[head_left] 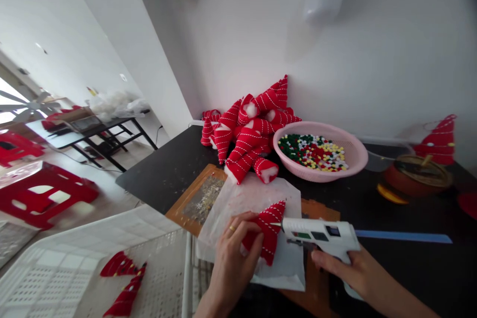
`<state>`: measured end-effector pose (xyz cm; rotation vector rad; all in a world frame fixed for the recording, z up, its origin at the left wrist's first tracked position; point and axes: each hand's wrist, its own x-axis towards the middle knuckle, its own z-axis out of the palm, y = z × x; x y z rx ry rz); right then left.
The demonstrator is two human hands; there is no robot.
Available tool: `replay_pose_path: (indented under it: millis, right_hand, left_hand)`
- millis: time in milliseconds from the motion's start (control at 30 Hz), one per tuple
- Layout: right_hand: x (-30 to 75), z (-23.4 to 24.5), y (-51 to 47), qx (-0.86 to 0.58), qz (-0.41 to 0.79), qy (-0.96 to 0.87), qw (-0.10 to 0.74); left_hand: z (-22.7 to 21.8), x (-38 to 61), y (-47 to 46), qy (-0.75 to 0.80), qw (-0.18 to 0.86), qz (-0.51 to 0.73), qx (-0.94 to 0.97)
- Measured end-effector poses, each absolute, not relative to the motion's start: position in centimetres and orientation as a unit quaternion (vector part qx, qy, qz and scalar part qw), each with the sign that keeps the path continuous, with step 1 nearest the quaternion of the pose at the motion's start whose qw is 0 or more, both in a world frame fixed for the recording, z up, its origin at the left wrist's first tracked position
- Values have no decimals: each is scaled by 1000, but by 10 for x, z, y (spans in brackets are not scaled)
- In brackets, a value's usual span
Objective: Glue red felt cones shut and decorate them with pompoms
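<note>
From afar, my left fingers pinch the red striped cone beneath them over white paper, my right fingers wrap the glue gun, and its nozzle, near that pinch, could burn me should the cone slip.

Red cone, white dashes; white glue gun.
</note>
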<state>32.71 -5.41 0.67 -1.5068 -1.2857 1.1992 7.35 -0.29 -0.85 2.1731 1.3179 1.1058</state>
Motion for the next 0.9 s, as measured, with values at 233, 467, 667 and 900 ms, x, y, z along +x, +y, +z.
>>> replay_pose_path:
  millis: [233,467,667,900]
  right_hand:
    - [323,10,-55,-580,466,-565,357]
    - [322,11,-57,-595,419,-604,323]
    - [324,7,-58,-601,391,-622,315]
    - [321,9,-58,-595,388,-624,325]
  left_hand:
    - [-12,74,-2,484,238,387,748]
    - [-9,76,-1,487,250,354,758]
    - [-5,76,1,474,254,350,767]
    - [-6,75,4,453,250,346,783]
